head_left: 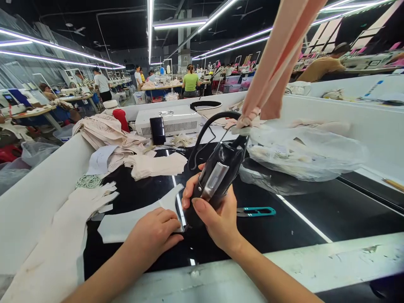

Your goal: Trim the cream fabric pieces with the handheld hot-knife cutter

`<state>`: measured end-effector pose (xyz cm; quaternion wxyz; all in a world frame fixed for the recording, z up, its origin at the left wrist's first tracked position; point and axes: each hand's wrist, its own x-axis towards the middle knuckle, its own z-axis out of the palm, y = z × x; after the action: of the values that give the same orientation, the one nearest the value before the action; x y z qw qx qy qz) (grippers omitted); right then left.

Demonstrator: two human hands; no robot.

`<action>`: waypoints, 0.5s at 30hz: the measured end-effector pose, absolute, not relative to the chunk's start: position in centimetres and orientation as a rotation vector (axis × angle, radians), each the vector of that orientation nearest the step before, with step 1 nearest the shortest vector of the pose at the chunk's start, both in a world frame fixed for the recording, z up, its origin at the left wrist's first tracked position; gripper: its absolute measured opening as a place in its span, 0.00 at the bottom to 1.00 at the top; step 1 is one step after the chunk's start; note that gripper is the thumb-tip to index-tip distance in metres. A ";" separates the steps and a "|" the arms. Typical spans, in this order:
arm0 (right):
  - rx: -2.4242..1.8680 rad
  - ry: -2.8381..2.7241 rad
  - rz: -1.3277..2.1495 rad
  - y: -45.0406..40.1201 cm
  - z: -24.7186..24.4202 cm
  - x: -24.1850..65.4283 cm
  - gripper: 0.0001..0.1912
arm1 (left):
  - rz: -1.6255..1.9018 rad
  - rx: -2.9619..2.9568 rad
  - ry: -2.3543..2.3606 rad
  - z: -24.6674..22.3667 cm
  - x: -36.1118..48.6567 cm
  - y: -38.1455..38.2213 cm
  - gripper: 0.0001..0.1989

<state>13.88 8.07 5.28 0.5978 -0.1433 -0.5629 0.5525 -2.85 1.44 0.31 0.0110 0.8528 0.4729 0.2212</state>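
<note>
Head view, near to far. The left hand (154, 229) lies palm down, fingers loosely extended rather than closed, over the near edge of a pale cloth piece (126, 221). The cloth extends from beneath and beside these fingers, leftward and away; its long axis slants from near left to far right. The right hand (221, 219) is wrapped around a black corded tool (214, 181), thumb across its near side. The tool's long axis slants similarly but is tilted, its lower end directed down and left, just beside the left fingertips and the cloth's right end. Whether this end touches the cloth cannot be told. The left hand is the nearer to the cloth. Right of the right hand lie teal-handled snips (260, 211). Beyond the left hand are stacked pale pieces (158, 164); beyond and right of the right hand, a clear plastic bag (303, 147), with pink fabric strips (277, 50) hanging above the tool's cord end.
</note>
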 end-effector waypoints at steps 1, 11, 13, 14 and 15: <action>-0.332 -1.306 1.289 8.0 5.3 13.8 0.24 | 0.690 2.695 1.478 0.3 -2.7 1.5 0.05; -0.299 -1.272 1.275 8.0 5.4 13.5 0.22 | 0.789 2.606 1.460 0.4 -2.8 1.6 0.08; -0.301 -1.266 1.267 8.0 5.4 13.3 0.23 | 0.794 2.564 1.460 0.4 -2.8 1.5 0.08; -0.304 -1.264 1.261 8.0 5.4 13.3 0.23 | 0.798 2.554 1.460 0.4 -2.8 1.5 0.08; -0.307 -1.263 1.254 8.1 5.4 13.2 0.24 | 0.809 2.547 1.461 0.3 -2.9 1.5 0.09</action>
<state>13.24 8.06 5.39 0.6193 -0.1335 -0.5492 0.5450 -2.86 1.46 0.33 0.0478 0.8353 0.4792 0.2652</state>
